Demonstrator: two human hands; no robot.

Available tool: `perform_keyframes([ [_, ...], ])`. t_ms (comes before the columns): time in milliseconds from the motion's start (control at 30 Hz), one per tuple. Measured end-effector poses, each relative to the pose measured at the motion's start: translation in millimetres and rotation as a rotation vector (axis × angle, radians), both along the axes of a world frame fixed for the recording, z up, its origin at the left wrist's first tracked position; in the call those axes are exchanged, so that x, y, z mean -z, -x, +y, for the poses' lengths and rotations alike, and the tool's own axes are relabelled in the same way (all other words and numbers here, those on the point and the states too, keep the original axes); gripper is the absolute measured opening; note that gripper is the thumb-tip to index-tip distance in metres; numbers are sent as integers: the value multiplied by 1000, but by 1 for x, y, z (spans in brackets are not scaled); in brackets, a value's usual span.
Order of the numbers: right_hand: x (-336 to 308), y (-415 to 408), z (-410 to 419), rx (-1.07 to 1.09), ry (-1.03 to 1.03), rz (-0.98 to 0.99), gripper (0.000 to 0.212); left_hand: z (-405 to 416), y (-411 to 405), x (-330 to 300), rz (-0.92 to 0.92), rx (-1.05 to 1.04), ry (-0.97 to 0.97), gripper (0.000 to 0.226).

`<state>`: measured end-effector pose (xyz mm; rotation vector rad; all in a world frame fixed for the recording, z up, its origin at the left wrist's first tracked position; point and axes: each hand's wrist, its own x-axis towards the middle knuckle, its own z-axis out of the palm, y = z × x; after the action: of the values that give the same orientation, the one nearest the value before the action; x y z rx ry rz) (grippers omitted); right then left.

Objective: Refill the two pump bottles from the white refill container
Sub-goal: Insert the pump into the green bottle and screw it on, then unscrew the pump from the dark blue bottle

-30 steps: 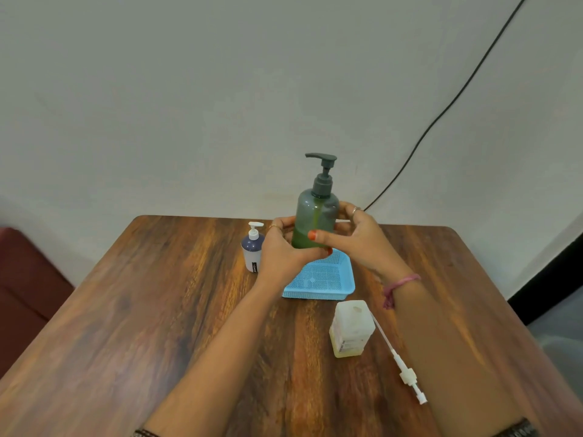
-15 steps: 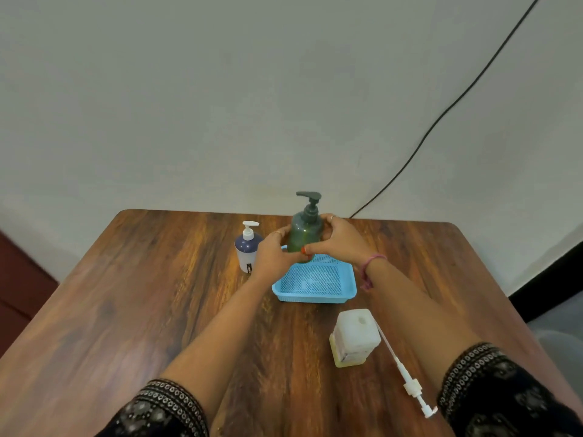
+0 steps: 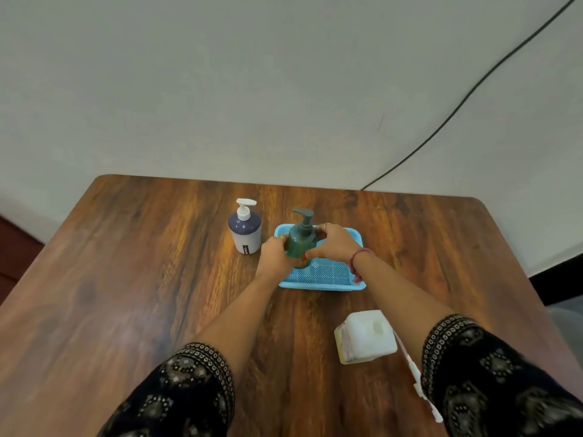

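A green pump bottle [image 3: 301, 239] stands upright in the left part of a blue mesh tray [image 3: 328, 275], its pump head on. My left hand [image 3: 276, 252] grips its left side and my right hand [image 3: 334, 244] grips its right side. A navy and white pump bottle [image 3: 245, 230] stands on the table just left of the tray. The white refill container [image 3: 366, 337] sits nearer to me, right of centre, its top open. A loose white pump with a long tube [image 3: 416, 378] lies beside it, partly hidden by my right sleeve.
The wooden table [image 3: 142, 294] ends at a pale wall behind the bottles. A black cable [image 3: 467, 96] runs down the wall to the table's far right edge. A dark red seat [image 3: 15, 257] shows at the far left.
Both hands have lowered the green bottle from chest height down into the blue tray. The view has tilted down and my sleeves have come into view.
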<state>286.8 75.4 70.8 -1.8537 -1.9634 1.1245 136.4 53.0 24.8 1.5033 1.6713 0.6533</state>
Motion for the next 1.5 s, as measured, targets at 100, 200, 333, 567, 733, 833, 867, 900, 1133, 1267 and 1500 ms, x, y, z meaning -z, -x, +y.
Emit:
perform_keyframes([
  [100,10,2,4,-23,48,-14,50,0,-2,9,21,-6,14,36],
  [200,16,2,6,-19,72,-23,51,3,-4,14,59,-16,33,43],
  [333,19,2,9,-17,78,-12,54,7,-6,14,118,-38,64,46],
  [567,19,5,7,-56,68,-62,59,6,-4,11,184,-41,84,42],
  [733,17,3,3,-98,86,-105,67,0,6,5,173,-20,39,24],
  [833,13,-1,0,-87,87,-144,75,-12,23,-4,96,-85,15,36],
  [867,9,-3,-2,-76,79,-151,76,-17,30,-8,66,-124,-9,36],
  [900,4,-5,-4,-62,59,-156,74,-21,38,-12,44,-170,-36,30],
  [1133,-58,-8,-23,82,-338,-94,50,-23,87,-15,11,-517,-172,52],
  [1267,-86,7,-34,126,-460,56,38,-1,85,-10,-18,-429,-45,100],
  [1500,-93,34,-39,118,-451,132,37,25,83,2,-204,-335,26,108],
])
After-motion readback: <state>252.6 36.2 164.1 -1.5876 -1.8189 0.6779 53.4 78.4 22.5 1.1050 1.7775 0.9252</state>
